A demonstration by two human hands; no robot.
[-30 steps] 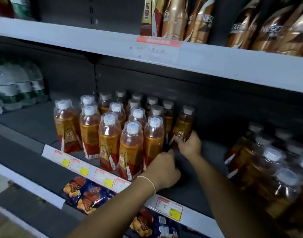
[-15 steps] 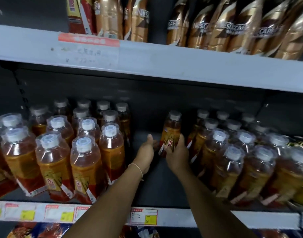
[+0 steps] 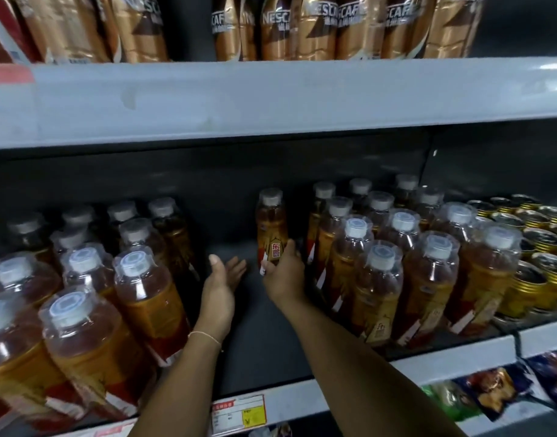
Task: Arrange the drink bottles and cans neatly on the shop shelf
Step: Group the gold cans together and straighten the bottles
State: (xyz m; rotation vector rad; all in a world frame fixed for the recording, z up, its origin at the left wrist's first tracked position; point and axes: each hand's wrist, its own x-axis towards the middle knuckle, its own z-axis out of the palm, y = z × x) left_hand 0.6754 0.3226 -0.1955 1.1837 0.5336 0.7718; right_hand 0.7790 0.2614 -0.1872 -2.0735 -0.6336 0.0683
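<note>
- High above the fingers, the gold bottles (image 3: pixel 315 26) on the upper shelf carry the brand "NESCAFE" in pale capitals on a dark band. On several only part shows, such as "NESC" or "SCAFE". The smaller line beneath is too fine to read.
- Right at the fingers (image 3: pixel 290 249) of the right hand (image 3: pixel 285 279), the amber bottle (image 3: pixel 270 222) shows two red Chinese characters, 东鹏, one above the other.
- Well below the fingers, the price tag (image 3: pixel 239 414) on the shelf edge (image 3: pixel 444 361) is white and yellow with a red strip. Its print is too small to read.
- Left of the left hand (image 3: pixel 218 288), the labels of the packed bottles (image 3: pixel 144 294) are blurred.
</note>
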